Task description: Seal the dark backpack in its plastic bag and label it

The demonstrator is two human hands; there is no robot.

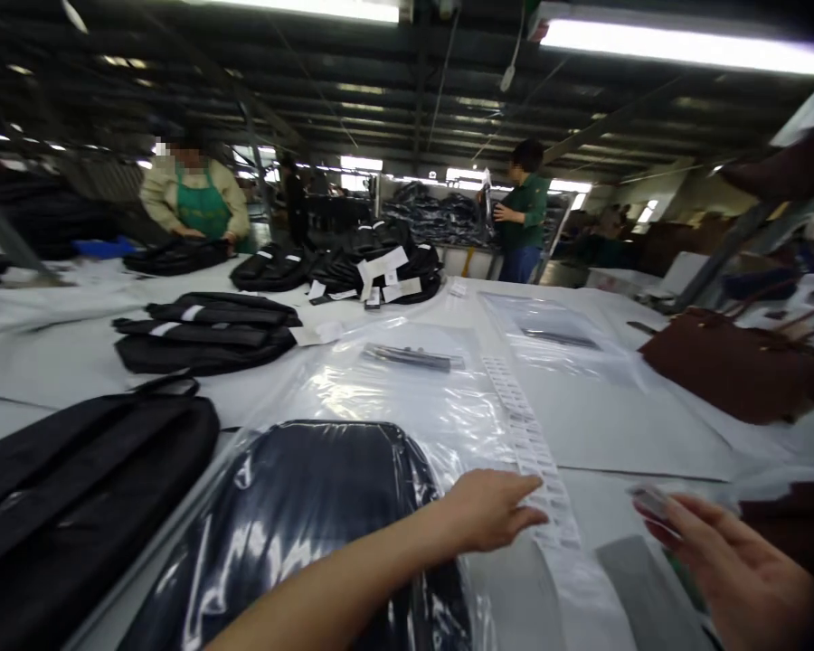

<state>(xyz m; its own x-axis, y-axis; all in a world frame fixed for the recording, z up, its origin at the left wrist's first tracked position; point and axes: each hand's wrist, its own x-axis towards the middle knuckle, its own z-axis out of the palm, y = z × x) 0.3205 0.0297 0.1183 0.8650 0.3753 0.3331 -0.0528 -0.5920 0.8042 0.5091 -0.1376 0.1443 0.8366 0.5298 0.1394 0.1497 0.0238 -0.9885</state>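
Note:
A dark backpack (pixel 339 479) lies in a clear plastic bag (pixel 312 380) in front of me. My left hand (pixel 492 511) reaches across it, thumb and forefinger apart, over the edge of a long strip of white printed labels (pixel 533 452). Nothing shows between those fingers. At the right, my right hand (pixel 725 556) pinches a small, shiny, partly see-through piece (pixel 653 503), blurred, so its kind is unclear. It is held above the table, apart from the label strip. A grey flat sheet (pixel 641 579) lies below that hand.
Black backpacks (pixel 207 334) lie to the left and in a pile (pixel 380 258) farther back. Another clear bag (pixel 549 316) lies at the back right, near a brown handbag (pixel 739 362). Two co-workers stand beyond the white table (pixel 638 425), one in a green apron (pixel 203 203).

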